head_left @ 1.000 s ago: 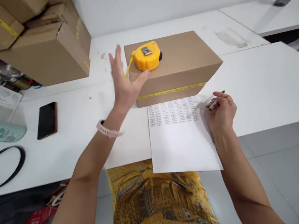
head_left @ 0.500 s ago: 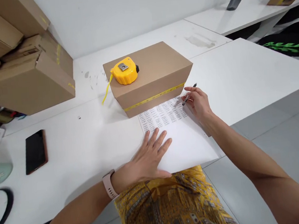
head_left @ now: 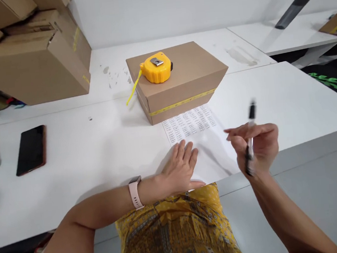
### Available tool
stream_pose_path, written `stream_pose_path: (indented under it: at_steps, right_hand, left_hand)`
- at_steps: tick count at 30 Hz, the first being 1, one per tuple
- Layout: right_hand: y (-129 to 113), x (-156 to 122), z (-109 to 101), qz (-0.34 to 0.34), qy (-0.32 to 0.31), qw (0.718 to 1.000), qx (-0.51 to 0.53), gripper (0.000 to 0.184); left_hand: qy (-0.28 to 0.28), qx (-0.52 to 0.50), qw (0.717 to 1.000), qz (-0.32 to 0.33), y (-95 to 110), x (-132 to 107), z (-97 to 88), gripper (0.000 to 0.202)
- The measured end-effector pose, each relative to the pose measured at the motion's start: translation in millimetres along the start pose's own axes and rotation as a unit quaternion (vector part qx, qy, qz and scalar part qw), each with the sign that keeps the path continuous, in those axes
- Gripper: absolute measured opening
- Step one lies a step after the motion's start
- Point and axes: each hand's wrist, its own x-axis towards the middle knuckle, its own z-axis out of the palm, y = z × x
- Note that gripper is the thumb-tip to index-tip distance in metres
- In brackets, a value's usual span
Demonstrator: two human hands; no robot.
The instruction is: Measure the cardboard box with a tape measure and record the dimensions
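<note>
Your right hand (head_left: 262,146) hovers over the near edge of the table, thumb and fingers pinching a slim black-and-silver pen (head_left: 250,140). The pen stands nearly upright and is blurred, so the exact grip point cannot be read. Your left hand (head_left: 180,168) lies palm down with its fingers extended and close together, pressed on the near left part of a white sheet of paper (head_left: 210,146). A pale pink wristwatch (head_left: 135,191) sits on that wrist.

The pen is probably light, stiff and smooth-barrelled. It is best pinched low on the barrel, where it will not roll between the fingers. The sheet is likely thin, limp and apt to slide on the smooth white table (head_left: 84,150). A flat palm holds it better than a pinch at the edge, which may crease it.

The far end of the sheet carries rows of small print. It reaches the foot of a closed brown cardboard box (head_left: 189,70) banded with yellow tape. A yellow tape measure (head_left: 156,67) rests on the box's top left corner, its blade end hanging over the side.

A dark smartphone (head_left: 31,149) lies well apart on the left. Stacked brown cartons (head_left: 39,59) stand beyond it against the wall.
</note>
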Motion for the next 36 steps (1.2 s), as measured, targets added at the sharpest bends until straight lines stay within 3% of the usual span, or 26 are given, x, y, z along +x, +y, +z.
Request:
stream_pose_path:
  at_steps: [2,4,6,8,10,13,15,22,26,31,36]
  right_hand:
    - [-2,-9,11,0.032,-0.073,0.996,0.051,0.037]
    - [2,-11,23,0.113,-0.169,0.975,0.088,0.048]
    - [9,-9,37,0.212,-0.262,0.935,0.112,0.058]
    - [18,-7,52,0.293,-0.31,0.895,0.13,0.057]
    - [27,-7,66,0.339,-0.303,0.882,0.126,0.047]
    - [38,-10,79,0.316,-0.253,0.911,0.082,0.035]
    - [43,-11,80,0.278,-0.242,0.928,0.06,0.033]
    - [50,-1,77,0.259,-0.262,0.929,0.03,0.033]
    - [43,-6,79,0.249,-0.258,0.933,-0.028,0.032]
    - [40,-22,79,0.259,-0.272,0.927,0.004,0.027]
    - [43,-22,81,0.214,-0.236,0.948,-0.028,0.029]
  left_hand:
    - [0.004,0.03,0.999,-0.011,7,-4,-1.4,0.107]
    - [0.01,0.063,0.998,-0.018,13,-8,-1.2,0.111]
    - [0.008,0.095,0.995,-0.021,17,-12,-0.2,0.118]
    - [0.004,0.114,0.993,-0.021,17,-14,1.0,0.11]
    - [0.005,0.117,0.993,-0.023,16,-17,1.7,0.083]
    - [0.009,0.113,0.993,-0.022,12,-21,-0.2,0.058]
    - [0.008,0.118,0.993,-0.024,11,-24,-3.8,0.056]
    - [0.011,0.133,0.991,-0.017,12,-27,-17.6,0.057]
    - [0.017,0.165,0.986,-0.02,12,-25,-15.5,0.057]
    - [0.039,0.18,0.982,-0.032,13,-25,-10.9,0.054]
    - [0.066,0.209,0.975,-0.037,15,-28,-7.5,0.053]
